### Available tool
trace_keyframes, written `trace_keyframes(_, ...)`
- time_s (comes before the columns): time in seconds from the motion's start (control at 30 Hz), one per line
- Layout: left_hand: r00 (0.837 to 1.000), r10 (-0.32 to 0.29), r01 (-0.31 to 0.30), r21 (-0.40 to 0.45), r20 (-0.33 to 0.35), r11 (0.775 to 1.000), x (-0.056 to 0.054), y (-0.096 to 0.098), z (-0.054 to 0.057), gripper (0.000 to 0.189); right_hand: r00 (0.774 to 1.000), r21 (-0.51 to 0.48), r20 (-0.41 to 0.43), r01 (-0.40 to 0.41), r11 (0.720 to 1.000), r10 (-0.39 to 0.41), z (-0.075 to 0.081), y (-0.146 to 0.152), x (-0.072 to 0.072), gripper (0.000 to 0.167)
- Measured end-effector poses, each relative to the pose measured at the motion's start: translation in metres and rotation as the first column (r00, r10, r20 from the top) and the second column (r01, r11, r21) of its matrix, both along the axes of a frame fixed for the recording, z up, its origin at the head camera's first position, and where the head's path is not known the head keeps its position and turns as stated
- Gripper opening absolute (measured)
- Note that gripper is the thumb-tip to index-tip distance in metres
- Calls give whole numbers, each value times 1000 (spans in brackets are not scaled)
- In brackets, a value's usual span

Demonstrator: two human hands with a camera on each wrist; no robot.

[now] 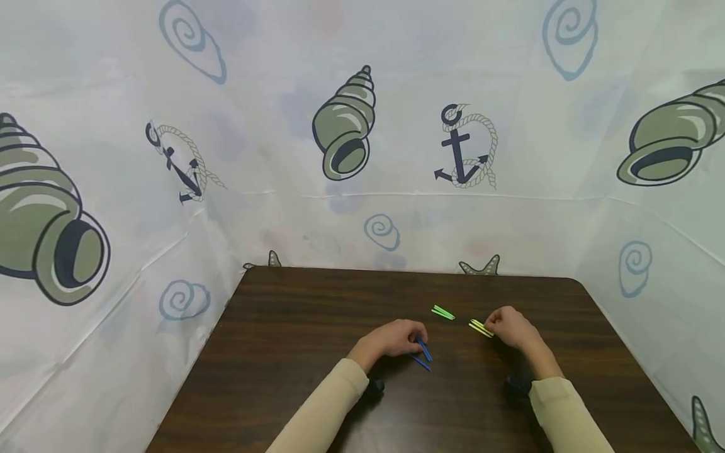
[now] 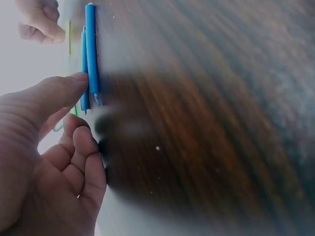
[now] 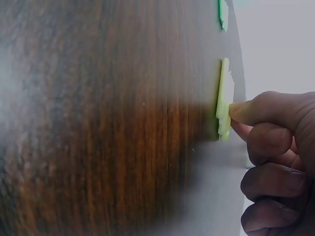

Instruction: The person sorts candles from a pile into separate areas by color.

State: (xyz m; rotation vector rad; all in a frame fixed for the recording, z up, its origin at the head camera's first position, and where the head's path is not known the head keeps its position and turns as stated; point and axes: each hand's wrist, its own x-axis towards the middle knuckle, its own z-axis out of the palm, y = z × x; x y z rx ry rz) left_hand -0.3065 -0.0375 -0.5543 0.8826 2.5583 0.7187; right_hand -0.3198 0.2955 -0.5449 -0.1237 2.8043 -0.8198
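Several thin blue candles (image 1: pixel 421 363) lie at the fingertips of my left hand (image 1: pixel 396 338). In the left wrist view, the thumb presses the side of one blue candle (image 2: pixel 91 49), and wicks show at the lower ends. The other fingers curl below it. Over on the right, a small group of yellow candles (image 1: pixel 480 328) lies side by side on the table. Thumb and forefinger of my right hand (image 1: pixel 511 326) pinch at their near end, seen closer on the yellow candles (image 3: pixel 224 98) in the right wrist view. Its remaining fingers are curled in.
A small bundle of green candles (image 1: pixel 443 313) lies on the dark wooden table (image 1: pixel 306 302) between and beyond the hands. White sheeting (image 1: pixel 272 157) printed with shells and anchors stands behind the table and along both sides.
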Motion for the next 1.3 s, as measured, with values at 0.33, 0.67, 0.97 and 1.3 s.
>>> trace_keyframes(0.33, 999, 37, -37, -14, -6, 999, -1, -2, -1, 7, 1000, -3, 3, -18, 1000, 18, 3, -3, 1, 23)
trace_keyframes(0.67, 998, 54, -55, -31, -9, 998, 4, -3, 2, 7, 996, -130, -77, -53, 990, 43, 3, -24, 13, 22)
trace_keyframes(0.97, 995, 82, -85, -52, -47, 995, 6, 0, 1, 10, 983, -232, -45, -182, 955, 176, 1, -67, 31, 16)
trace_keyframes(1.3, 995, 80, -79, 7, -60, 997, 7, -7, -1, 12, 952, -200, -63, -307, 931, 300, -8, -106, 41, 11)
